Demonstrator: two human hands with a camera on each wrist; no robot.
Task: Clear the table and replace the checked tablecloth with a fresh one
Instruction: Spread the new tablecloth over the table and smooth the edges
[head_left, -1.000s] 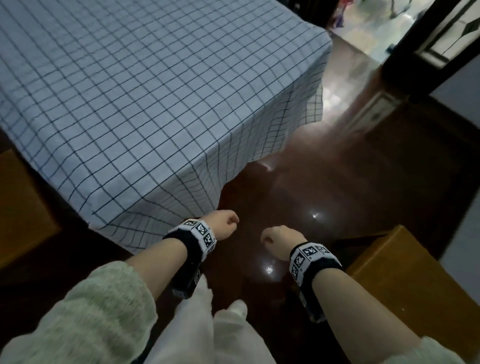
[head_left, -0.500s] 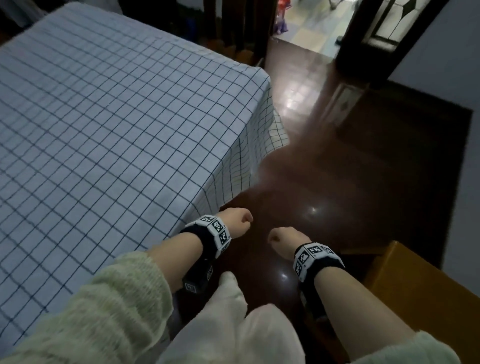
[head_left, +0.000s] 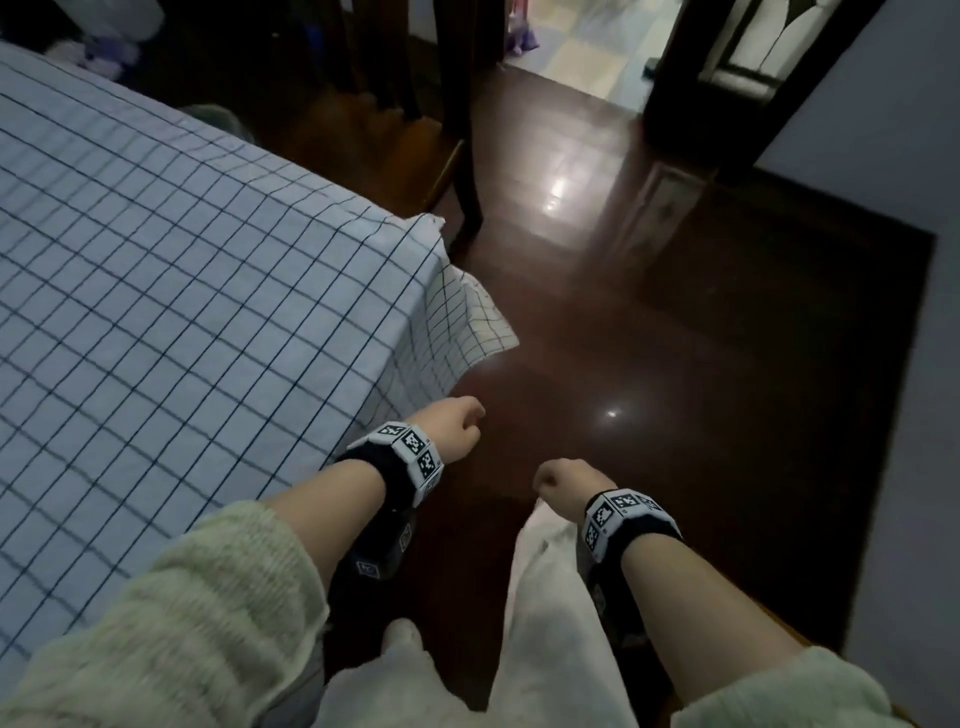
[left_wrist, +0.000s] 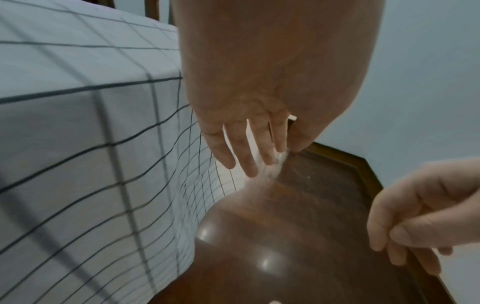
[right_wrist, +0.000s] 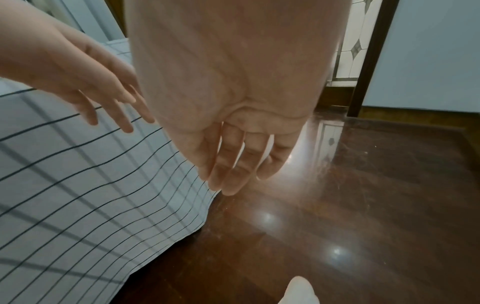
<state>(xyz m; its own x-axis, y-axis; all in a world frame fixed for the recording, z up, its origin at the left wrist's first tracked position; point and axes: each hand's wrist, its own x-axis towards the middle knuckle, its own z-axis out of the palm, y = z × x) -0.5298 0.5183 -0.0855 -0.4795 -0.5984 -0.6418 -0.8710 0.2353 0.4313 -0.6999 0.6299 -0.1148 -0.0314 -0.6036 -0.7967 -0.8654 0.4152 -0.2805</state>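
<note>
Head downward; wrist views along fingers

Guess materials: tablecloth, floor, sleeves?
Tablecloth: looks like thin woven fabric, matte, pale with a dark grid; it drapes and ripples over the table edge, and its corner flares out.
Floor: probably polished or lacquered dark wood, or a wood-look laminate; plank lines and sharp light reflections show.
Sleeves: fuzzy knit, likely wool or acrylic; pale, ribbed, soft texture.

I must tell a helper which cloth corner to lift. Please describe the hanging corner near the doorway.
Start at the checked tablecloth that covers the table. Follow its right edge away from the left hand toward the lit doorway. The corner hangs loose over the dark floor, paler than the top.
</note>
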